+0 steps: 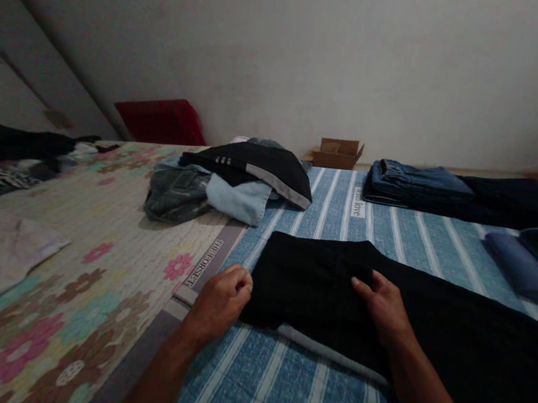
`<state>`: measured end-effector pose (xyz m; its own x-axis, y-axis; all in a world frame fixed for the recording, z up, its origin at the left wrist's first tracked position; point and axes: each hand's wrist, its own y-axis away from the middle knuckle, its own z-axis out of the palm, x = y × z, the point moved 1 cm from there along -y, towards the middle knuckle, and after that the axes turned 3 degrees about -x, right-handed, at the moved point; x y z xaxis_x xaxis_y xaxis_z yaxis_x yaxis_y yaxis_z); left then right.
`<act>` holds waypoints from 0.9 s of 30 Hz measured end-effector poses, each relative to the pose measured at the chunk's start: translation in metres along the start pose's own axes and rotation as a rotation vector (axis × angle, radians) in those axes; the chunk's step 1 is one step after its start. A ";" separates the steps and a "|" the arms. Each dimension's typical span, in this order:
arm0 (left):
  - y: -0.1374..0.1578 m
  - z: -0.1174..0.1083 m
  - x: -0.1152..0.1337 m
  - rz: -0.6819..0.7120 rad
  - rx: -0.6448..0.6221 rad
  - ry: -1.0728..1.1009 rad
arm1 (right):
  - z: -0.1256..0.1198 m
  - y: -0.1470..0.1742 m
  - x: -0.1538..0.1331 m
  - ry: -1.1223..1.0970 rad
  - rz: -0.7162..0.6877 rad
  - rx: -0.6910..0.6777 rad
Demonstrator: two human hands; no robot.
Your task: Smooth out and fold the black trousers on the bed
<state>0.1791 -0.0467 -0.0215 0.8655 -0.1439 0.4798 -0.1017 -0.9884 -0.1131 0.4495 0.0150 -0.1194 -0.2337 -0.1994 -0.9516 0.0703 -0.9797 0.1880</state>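
Observation:
Black trousers (453, 323) lie stretched sideways over the blue striped sheet, with a grey strip along their near edge. My left hand (224, 299) is closed at the left end of the trousers, its curled fingers on the corner of the cloth. Farther right, my right hand (382, 303) rests on the black cloth and pinches a bit of it between thumb and fingers. Beyond both hands sits a loose heap of clothes (239, 200), with a black garment with a grey stripe on top of grey and light blue pieces.
Folded jeans (418, 180) lie at the back right, and folded blue garments (537, 262) at the right. A flowered bedcover (131, 275) spreads to the left, with more clothes (23, 155) on it. An open cardboard box (339, 153) and a red object (160, 119) stand by the wall.

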 end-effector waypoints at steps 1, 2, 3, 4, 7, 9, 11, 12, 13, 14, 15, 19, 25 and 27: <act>0.005 -0.005 0.000 -0.021 -0.045 0.016 | 0.000 0.000 0.000 0.000 0.002 0.002; 0.011 -0.009 0.000 -0.045 -0.101 0.029 | 0.000 -0.001 0.001 0.004 0.004 0.005; 0.018 -0.013 -0.001 -0.072 -0.168 0.038 | -0.001 -0.001 0.001 0.007 0.005 0.006; 0.025 -0.017 -0.002 -0.103 -0.243 0.040 | -0.001 -0.001 0.001 0.011 0.004 0.007; 0.049 -0.024 -0.013 -0.140 -0.472 0.014 | -0.001 -0.001 0.000 0.027 0.011 0.015; 0.061 -0.024 -0.023 -0.112 -0.494 -0.011 | -0.001 0.000 -0.001 0.028 0.016 0.014; 0.067 -0.021 -0.033 -0.120 -0.365 -0.046 | 0.000 0.001 -0.001 0.021 0.023 0.010; 0.067 -0.019 -0.036 -0.153 -0.274 -0.066 | 0.000 0.002 -0.001 0.015 0.028 0.008; 0.066 -0.017 -0.038 -0.195 -0.191 -0.082 | 0.000 0.002 -0.001 0.007 0.032 0.007; 0.063 -0.013 -0.039 -0.229 -0.129 -0.086 | -0.001 0.002 -0.001 -0.001 0.037 0.006; 0.060 -0.010 -0.038 -0.248 -0.092 -0.077 | -0.001 0.002 0.000 -0.007 0.039 0.005; 0.046 0.011 -0.032 -0.192 -0.071 0.006 | -0.004 0.000 0.005 0.002 0.031 0.004; 0.043 0.044 -0.039 -0.113 0.046 -0.007 | -0.007 -0.002 0.009 0.013 0.033 0.010; 0.044 0.051 -0.042 -0.118 0.113 -0.044 | -0.007 -0.001 0.009 0.000 0.043 0.010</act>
<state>0.1636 -0.0816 -0.0909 0.8893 -0.0225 0.4567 0.0553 -0.9862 -0.1563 0.4540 0.0148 -0.1298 -0.2304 -0.2413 -0.9427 0.0708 -0.9704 0.2310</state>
